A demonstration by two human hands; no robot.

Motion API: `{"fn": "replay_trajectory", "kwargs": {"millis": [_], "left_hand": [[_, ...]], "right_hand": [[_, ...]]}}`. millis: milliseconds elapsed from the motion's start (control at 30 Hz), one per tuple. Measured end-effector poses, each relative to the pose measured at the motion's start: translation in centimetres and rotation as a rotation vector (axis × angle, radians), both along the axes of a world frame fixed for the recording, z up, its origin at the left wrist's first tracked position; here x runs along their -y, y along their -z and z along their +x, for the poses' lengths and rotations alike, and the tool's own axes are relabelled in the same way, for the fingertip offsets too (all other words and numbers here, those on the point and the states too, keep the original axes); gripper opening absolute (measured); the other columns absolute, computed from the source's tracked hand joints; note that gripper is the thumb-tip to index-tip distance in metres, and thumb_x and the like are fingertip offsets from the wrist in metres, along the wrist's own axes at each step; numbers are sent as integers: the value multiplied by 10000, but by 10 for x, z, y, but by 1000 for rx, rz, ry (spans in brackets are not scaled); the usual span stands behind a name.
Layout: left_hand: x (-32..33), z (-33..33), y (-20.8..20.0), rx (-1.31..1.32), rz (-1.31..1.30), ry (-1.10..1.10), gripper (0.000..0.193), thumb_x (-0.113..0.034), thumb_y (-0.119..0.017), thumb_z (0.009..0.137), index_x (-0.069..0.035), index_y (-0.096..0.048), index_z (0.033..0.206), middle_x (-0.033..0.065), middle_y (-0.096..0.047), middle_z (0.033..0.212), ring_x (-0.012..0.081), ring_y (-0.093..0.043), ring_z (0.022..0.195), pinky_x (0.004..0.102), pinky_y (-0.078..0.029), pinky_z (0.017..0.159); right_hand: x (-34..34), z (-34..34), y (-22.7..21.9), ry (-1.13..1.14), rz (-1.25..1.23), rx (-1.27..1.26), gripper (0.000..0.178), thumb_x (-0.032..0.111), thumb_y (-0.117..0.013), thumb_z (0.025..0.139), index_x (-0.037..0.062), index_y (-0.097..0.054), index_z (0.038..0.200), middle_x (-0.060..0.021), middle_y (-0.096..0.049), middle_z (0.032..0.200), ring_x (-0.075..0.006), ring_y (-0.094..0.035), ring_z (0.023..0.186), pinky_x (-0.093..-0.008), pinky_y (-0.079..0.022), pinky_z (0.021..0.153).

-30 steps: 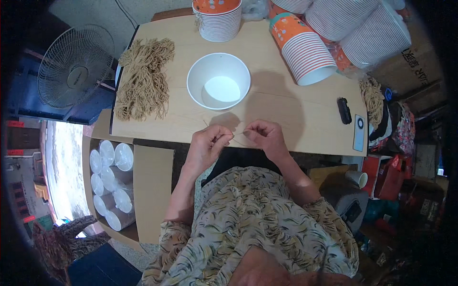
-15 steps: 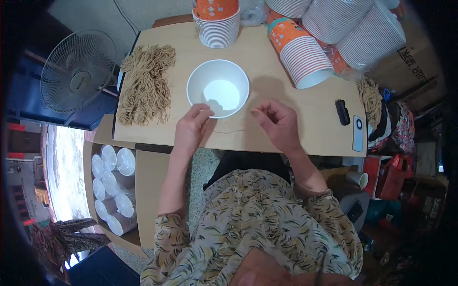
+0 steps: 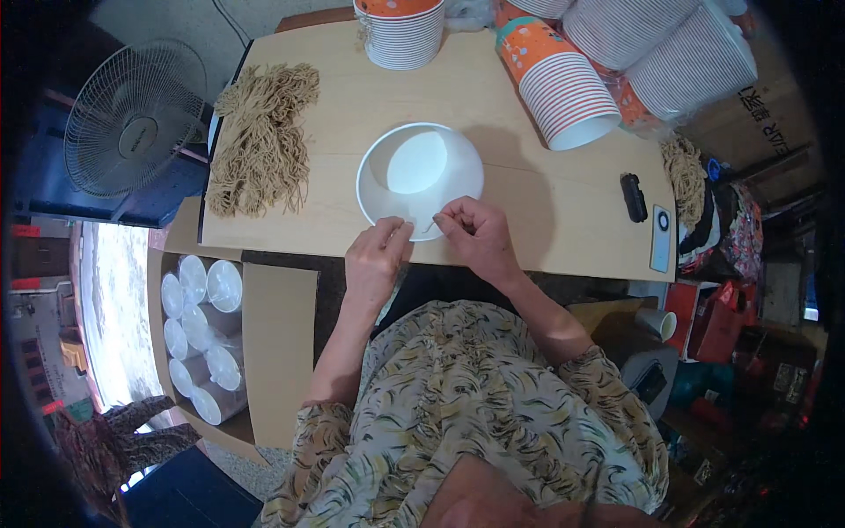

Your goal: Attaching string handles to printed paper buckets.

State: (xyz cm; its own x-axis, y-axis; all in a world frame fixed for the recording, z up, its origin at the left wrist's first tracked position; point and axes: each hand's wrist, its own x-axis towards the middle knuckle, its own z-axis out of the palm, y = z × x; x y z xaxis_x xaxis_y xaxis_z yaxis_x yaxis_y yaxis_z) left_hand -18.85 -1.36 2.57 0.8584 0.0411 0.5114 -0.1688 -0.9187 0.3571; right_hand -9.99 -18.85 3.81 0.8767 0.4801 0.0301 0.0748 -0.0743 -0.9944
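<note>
A large white paper bowl [image 3: 396, 198] tilts toward me at the table's near edge, its opening facing up. My left hand [image 3: 377, 260] grips its near rim, with the fingertips over the inside. At the same rim, just to the right, my right hand [image 3: 480, 239] is closed in a pinch. A short, thin piece of string [image 3: 430, 225] shows at its fingertips, against the bowl's inner wall. The rest of the string is hidden by the hand. A bundle of tan strings [image 3: 261, 145] lies on the table to the left.
Stacked paper bowls stand at the back [image 3: 403, 40], and an orange-printed stack [image 3: 570, 97] lies at the back right beside wrapped stacks. A black object [image 3: 632, 198] and a pale slim device [image 3: 660, 238] sit at the right edge. A carton [image 3: 280, 343] of wrapped stacks and a fan [image 3: 136, 132] are at left.
The bowl has come nearer to me and tipped toward me. My right hand has moved left to its near rim, beside my left hand. The whole view has shifted slightly.
</note>
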Motion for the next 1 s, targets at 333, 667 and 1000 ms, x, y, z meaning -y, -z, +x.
{"fn": "replay_trajectory", "kwargs": {"millis": [333,667,1000], "left_hand": [[4,-3,0,-9,13,5,286,-85,-749,735,-93,-711,1019,14,-669,984,203,-654,716,327,-541,643],[4,0,-4,-43,13,0,253,-92,-743,740,-95,-706,991,8,-663,962,214,-660,720,335,-541,637],[-41,40,-50,-201,-218,52,264,-100,-775,789,-87,-706,1044,102,-690,1032,287,-701,801,378,-562,681]], "right_hand": [[2,1,9,-2,-78,1,153,123,-690,923,-19,-640,897,-41,-663,691,-58,-572,621,-257,-458,558],[2,3,9,18,-99,47,130,117,-680,940,-2,-644,902,37,-599,676,-14,-487,587,-210,-381,519],[7,19,-44,101,358,-411,117,154,-668,957,44,-646,926,68,-465,618,-24,-345,474,-204,-268,422]]}}
